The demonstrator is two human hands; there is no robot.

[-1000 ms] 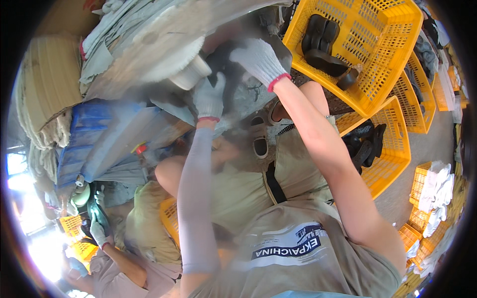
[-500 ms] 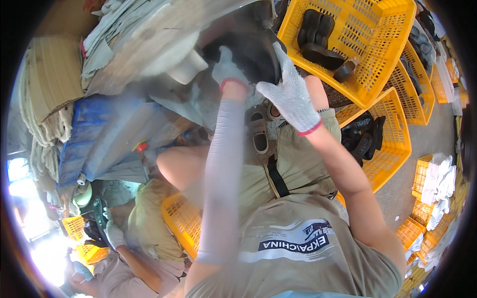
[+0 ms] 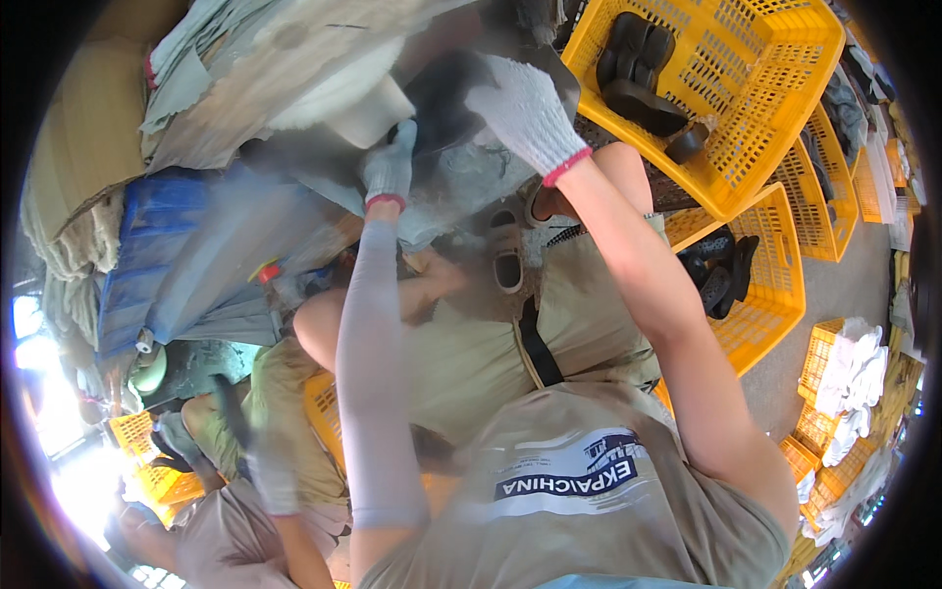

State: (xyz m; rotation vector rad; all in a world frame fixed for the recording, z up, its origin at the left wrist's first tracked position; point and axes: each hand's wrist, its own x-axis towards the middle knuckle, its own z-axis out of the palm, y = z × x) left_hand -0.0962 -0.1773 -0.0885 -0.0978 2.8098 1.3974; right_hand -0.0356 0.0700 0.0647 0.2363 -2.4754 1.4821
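Note:
Both my hands wear pale knitted gloves with red cuffs. Between them is a smooth dark piece [image 3: 444, 98], blurred by motion, its exact kind unclear. My right hand [image 3: 525, 106] grips its right side with bent fingers. At its lower left edge, my left hand [image 3: 390, 165] is closed, thumb up, the other fingers mostly hidden. Right beside the dark piece and my left thumb is the rounded end of a white roller-like part [image 3: 378, 110]. A pale sheet [image 3: 456, 182] hangs below my hands.
A yellow basket [image 3: 731, 191] with dark shoe-like pieces [image 3: 643, 103] stands at upper right, another basket [image 3: 775, 304] with black pieces below it. Blue sheeting [image 3: 186, 260] and cardboard [image 3: 88, 128] lie left. A co-worker's blurred gloved hand [image 3: 270, 466] is at lower left.
My left hand has moved left and down, next to the white roller-like part. My right hand has shifted left, its spread fingers now bent onto the dark piece. The co-worker's hand has moved.

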